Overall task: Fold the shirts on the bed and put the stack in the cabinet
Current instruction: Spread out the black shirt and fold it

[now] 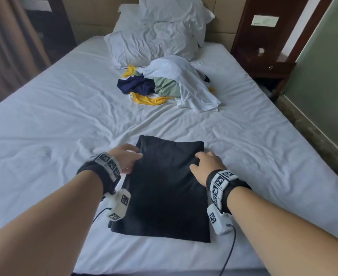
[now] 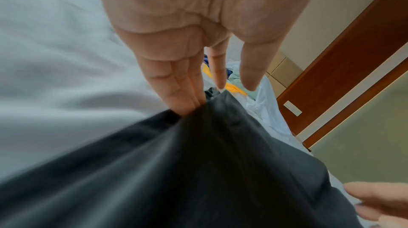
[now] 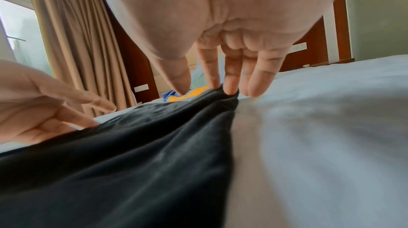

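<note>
My left hand (image 1: 125,156) has its grip slack: fingers (image 2: 174,95) nearly straight, their tips pressing the left edge of the black shirt (image 1: 164,188), closed round nothing. My right hand (image 1: 207,166) does the same at the right edge, fingertips (image 3: 229,85) bunching a small ridge of cloth, thumb clear of it.

The black shirt lies folded to a long rectangle on the near part of the bed (image 1: 54,116), between my wrists. The pile of unfolded shirts (image 1: 170,84), white, green, navy and yellow, sits well apart toward the far side, just below the pillows (image 1: 154,36).

As I judge it, the next fold is the risk. With only fingertips on the edges, the layers underneath could slide and leave the rectangle crooked. The bedsheet is loose and wrinkled, so it may drag along with the cloth. The wrist cables could also snag the near hem.
</note>
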{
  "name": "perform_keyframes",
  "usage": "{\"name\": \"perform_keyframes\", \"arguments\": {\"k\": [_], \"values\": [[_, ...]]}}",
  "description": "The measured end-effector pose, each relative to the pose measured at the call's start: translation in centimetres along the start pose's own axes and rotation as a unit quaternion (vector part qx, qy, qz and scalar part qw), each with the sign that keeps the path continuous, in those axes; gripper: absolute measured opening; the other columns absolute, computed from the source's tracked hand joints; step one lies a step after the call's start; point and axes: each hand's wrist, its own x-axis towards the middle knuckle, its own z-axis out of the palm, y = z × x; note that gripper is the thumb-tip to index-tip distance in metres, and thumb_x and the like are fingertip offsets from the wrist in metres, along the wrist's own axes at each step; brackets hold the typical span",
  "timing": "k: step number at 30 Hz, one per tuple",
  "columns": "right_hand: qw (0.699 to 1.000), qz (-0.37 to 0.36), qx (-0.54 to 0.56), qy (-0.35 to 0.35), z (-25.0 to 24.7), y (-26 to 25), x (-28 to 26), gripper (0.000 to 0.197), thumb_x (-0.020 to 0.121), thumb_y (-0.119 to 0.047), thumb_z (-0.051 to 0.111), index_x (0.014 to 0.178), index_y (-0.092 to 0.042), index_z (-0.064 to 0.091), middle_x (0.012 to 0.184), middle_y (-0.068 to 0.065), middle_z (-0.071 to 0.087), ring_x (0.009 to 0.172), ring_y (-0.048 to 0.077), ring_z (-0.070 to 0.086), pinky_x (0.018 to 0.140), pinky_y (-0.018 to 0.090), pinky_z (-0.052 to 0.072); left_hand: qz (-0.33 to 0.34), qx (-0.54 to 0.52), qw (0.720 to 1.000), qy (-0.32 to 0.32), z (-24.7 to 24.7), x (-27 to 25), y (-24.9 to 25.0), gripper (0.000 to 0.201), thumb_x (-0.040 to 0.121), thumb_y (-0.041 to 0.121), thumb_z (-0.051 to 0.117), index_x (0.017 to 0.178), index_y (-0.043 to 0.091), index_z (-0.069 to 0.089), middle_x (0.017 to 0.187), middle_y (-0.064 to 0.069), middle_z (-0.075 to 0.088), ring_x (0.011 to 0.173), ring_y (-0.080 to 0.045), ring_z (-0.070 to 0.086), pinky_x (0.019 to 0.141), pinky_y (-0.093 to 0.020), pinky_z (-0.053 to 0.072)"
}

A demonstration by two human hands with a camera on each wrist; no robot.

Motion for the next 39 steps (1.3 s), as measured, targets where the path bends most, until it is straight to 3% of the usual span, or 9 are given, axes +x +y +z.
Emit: {"name": "perform_keyframes", "arguments": {"k": [7, 13, 17, 22, 26, 29, 34, 36, 39], "values": [[0.997, -0.036, -0.011, -0.073, 2.3, 2.4, 4.1, 0.078, 0.100, -0.049, 0.046, 0.162, -0.024, 0.005, 0.169, -0.009, -0.009, 0.156, 0.026, -0.002, 0.126, 0.042, 0.010, 0.064, 0.045, 0.997, 0.002, 1.3, 4.2, 2.0, 0.031, 0.088, 0.018, 0.078, 0.115, 0.033, 0.075, 0.108, -0.001, 0.071, 0.083, -0.019, 0.062, 0.089, -0.029, 0.055], [0.991, 0.017, -0.059, -0.122, 3.8, 2.1, 6.7, 0.086, 0.095, -0.075, 0.023, 0.161, -0.030, -0.009, 0.167, -0.012, -0.019, 0.155, 0.024, -0.016, 0.126, 0.045, -0.004, 0.090, -0.053, 0.994, 0.012, -0.8, 5.9, 1.2, 0.048, 0.081, 0.003, 0.079, 0.121, 0.027, 0.074, 0.123, -0.010, 0.071, 0.105, -0.022, 0.073, 0.093, -0.036, 0.058], [0.988, 0.021, -0.079, -0.128, 4.0, 1.8, 6.4, 0.087, 0.094, -0.076, 0.022, 0.160, -0.031, -0.012, 0.166, -0.012, -0.023, 0.154, 0.024, -0.018, 0.123, 0.047, -0.005, 0.065, -0.105, 0.992, 0.005, -0.4, 5.9, 0.0, 0.050, 0.088, -0.002, 0.073, 0.130, 0.023, 0.068, 0.117, -0.009, 0.072, 0.089, -0.019, 0.076, 0.075, -0.025, 0.061], [0.987, 0.022, -0.081, -0.135, 3.5, 1.5, 6.3, 0.090, 0.093, -0.078, 0.024, 0.160, -0.031, -0.012, 0.166, -0.010, -0.022, 0.154, 0.026, -0.017, 0.125, 0.048, -0.002, 0.005, -0.008, 0.998, 0.060, -0.6, 5.0, 0.9, 0.038, 0.088, 0.011, 0.077, 0.125, 0.009, 0.067, 0.121, -0.008, 0.068, 0.097, -0.020, 0.067, 0.100, -0.043, 0.056], [0.993, -0.026, -0.083, -0.079, 2.9, 0.9, 4.1, 0.092, 0.091, -0.080, 0.022, 0.161, -0.030, -0.007, 0.167, -0.005, -0.021, 0.154, 0.026, -0.019, 0.125, 0.049, 0.001, -0.120, 0.139, 0.983, 0.004, -1.4, 1.8, 0.9, 0.043, 0.084, 0.046, 0.080, 0.098, 0.007, 0.069, 0.086, -0.014, 0.073, 0.073, -0.023, 0.063, 0.082, -0.040, 0.059], [0.991, -0.104, -0.066, -0.054, 4.1, 0.1, 0.2, 0.092, 0.091, -0.080, 0.023, 0.161, -0.028, -0.004, 0.168, -0.005, -0.017, 0.155, 0.020, -0.016, 0.126, 0.046, 0.000, -0.185, 0.192, 0.960, -0.085, -1.2, -0.8, -1.0, 0.049, 0.070, 0.055, 0.086, 0.082, 0.011, 0.066, 0.074, -0.011, 0.066, 0.064, -0.023, 0.054, 0.062, -0.029, 0.039], [0.978, -0.094, -0.109, -0.148, 5.7, 0.6, -3.3, 0.089, 0.089, -0.082, 0.021, 0.160, -0.036, -0.006, 0.168, -0.010, -0.016, 0.154, 0.018, -0.018, 0.124, 0.049, -0.007, -0.066, 0.200, 0.976, -0.053, -0.3, -1.8, -3.6, 0.074, 0.041, 0.044, 0.090, 0.107, 0.013, 0.076, 0.103, -0.011, 0.078, 0.097, -0.030, 0.076, 0.091, -0.048, 0.060], [0.983, -0.089, -0.088, -0.136, 3.7, -0.4, -2.8, 0.084, 0.093, -0.077, 0.026, 0.160, -0.037, -0.001, 0.170, -0.007, -0.007, 0.156, 0.022, -0.009, 0.123, 0.052, -0.005, 0.021, 0.231, 0.972, -0.023, 1.0, -5.0, -1.3, 0.054, 0.057, 0.039, 0.084, 0.107, 0.023, 0.073, 0.102, -0.006, 0.077, 0.093, -0.025, 0.075, 0.087, -0.046, 0.062], [0.988, -0.142, -0.055, -0.018, -1.1, -2.8, -3.0, 0.082, 0.094, -0.056, 0.048, 0.159, -0.030, 0.005, 0.167, 0.001, 0.014, 0.153, 0.029, 0.013, 0.122, 0.053, 0.013, 0.148, 0.401, 0.904, 0.026, 3.1, -9.1, 3.0, 0.022, 0.087, 0.030, 0.068, 0.107, 0.025, 0.063, 0.102, 0.003, 0.067, 0.092, -0.020, 0.067, 0.082, -0.032, 0.056]]}}
